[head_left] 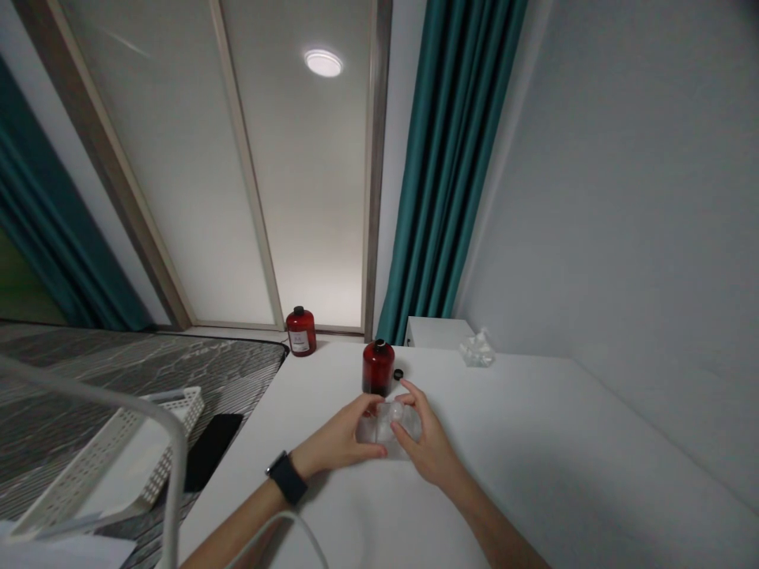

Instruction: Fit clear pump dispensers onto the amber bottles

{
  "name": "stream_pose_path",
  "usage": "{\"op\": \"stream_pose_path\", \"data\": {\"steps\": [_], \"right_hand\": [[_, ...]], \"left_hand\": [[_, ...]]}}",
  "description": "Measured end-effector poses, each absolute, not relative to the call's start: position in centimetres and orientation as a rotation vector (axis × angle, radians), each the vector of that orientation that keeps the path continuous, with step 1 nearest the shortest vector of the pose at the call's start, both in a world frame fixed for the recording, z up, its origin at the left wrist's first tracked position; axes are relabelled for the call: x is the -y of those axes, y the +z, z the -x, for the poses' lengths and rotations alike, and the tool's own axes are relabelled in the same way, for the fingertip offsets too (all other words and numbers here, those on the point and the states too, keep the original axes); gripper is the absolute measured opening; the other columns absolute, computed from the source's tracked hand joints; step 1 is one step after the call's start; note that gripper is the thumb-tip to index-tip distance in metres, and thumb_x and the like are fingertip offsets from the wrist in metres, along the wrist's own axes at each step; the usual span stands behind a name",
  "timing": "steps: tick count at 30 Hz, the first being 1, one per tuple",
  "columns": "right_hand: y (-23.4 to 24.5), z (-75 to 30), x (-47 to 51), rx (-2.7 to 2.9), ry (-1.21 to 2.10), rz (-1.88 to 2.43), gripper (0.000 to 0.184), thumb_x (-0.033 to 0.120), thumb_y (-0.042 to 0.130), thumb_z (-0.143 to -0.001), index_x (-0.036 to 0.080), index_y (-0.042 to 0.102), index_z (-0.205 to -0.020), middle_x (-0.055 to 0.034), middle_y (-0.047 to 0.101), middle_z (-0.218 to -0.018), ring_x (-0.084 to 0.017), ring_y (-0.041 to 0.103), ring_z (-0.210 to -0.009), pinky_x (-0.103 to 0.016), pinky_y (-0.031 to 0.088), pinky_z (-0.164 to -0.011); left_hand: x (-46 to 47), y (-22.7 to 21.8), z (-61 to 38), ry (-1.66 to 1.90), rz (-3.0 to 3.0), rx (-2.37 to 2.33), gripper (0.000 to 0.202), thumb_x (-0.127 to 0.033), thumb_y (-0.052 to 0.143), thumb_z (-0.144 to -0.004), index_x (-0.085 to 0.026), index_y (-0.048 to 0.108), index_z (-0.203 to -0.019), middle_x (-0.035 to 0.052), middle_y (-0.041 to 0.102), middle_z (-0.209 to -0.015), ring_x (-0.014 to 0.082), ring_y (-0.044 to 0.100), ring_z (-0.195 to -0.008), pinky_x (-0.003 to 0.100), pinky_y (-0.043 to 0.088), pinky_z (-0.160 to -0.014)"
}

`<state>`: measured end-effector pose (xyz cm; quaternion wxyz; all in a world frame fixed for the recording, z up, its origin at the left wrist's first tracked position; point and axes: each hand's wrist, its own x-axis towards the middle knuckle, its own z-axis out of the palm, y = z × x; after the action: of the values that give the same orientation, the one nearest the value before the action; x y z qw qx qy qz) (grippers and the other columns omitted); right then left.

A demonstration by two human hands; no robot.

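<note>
Between my two hands is a clear plastic container, perhaps a pouch or soft bottle (384,431), with a small round spout or cap on its upper side. My left hand (349,435), with a dark watch on the wrist, grips its left side with thumb and fingers. On the other side, my right hand (424,442) has its thumb and fingers curled round the part near the spout. Just beyond my hands a dark red bottle (378,370) stands upright with its neck uncapped. A small black cap (398,374) lies to its right.
Another red bottle (301,338), labelled and capped in black, stands at the table's far left corner. Crumpled clear plastic (477,349) lies at the back right, near a white box-like cabinet (436,330). To the left are a white basket (77,490) and a black flat object (213,450).
</note>
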<state>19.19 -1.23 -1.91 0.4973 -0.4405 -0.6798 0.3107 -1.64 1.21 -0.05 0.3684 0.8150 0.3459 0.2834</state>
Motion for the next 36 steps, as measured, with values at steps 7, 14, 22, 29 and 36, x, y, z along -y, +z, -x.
{"op": "stream_pose_path", "data": {"steps": [7,14,22,29,36], "right_hand": [[-1.8,-19.2,1.1,1.646,0.743,1.048,0.058,0.021,0.061,-0.083,0.024,0.047,-0.139,-0.0059,0.064,-0.119,-0.022,0.06,-0.115,-0.04,0.043,-0.107],[-1.6,-19.1,1.3,1.645,0.752,1.031,0.055,0.022,0.058,-0.087,0.024,0.045,-0.14,-0.0062,0.067,-0.115,-0.021,0.065,-0.107,-0.037,0.048,-0.1],[-1.4,-19.0,1.4,1.659,0.75,1.018,0.058,0.02,0.059,-0.085,0.025,0.044,-0.141,-0.005,0.066,-0.111,-0.021,0.065,-0.105,-0.038,0.049,-0.099],[-1.4,-19.2,1.3,1.654,0.749,1.016,0.062,0.018,0.06,-0.081,0.025,0.045,-0.14,-0.0053,0.066,-0.112,-0.021,0.063,-0.106,-0.039,0.047,-0.102],[-1.4,-19.5,1.2,1.652,0.69,1.038,0.065,0.017,0.062,-0.077,0.024,0.047,-0.139,-0.0041,0.063,-0.106,-0.022,0.062,-0.105,-0.04,0.047,-0.101]], "left_hand": [[-2.2,2.0,1.5,0.542,-2.219,-0.896,0.059,-0.036,0.077,-0.077,-0.018,0.053,-0.128,0.0089,0.065,-0.114,0.0255,0.062,-0.099,0.039,0.051,-0.088],[-1.8,1.2,1.0,0.662,-2.193,-0.888,0.057,-0.03,0.074,-0.078,-0.019,0.052,-0.13,0.0092,0.063,-0.121,0.0244,0.061,-0.101,0.037,0.051,-0.088],[-1.2,-0.3,0.6,0.782,-2.245,-0.864,0.062,-0.03,0.067,-0.079,-0.019,0.044,-0.136,0.0124,0.059,-0.128,0.0286,0.058,-0.112,0.041,0.049,-0.096],[-1.1,0.0,0.3,0.8,-2.239,-0.893,0.056,-0.031,0.068,-0.076,-0.018,0.05,-0.127,0.0123,0.062,-0.121,0.0301,0.06,-0.109,0.043,0.049,-0.097],[-1.3,-0.5,0.4,0.796,-2.233,-0.902,0.055,-0.031,0.068,-0.076,-0.018,0.049,-0.126,0.0127,0.061,-0.122,0.0299,0.059,-0.109,0.043,0.048,-0.098]]}}
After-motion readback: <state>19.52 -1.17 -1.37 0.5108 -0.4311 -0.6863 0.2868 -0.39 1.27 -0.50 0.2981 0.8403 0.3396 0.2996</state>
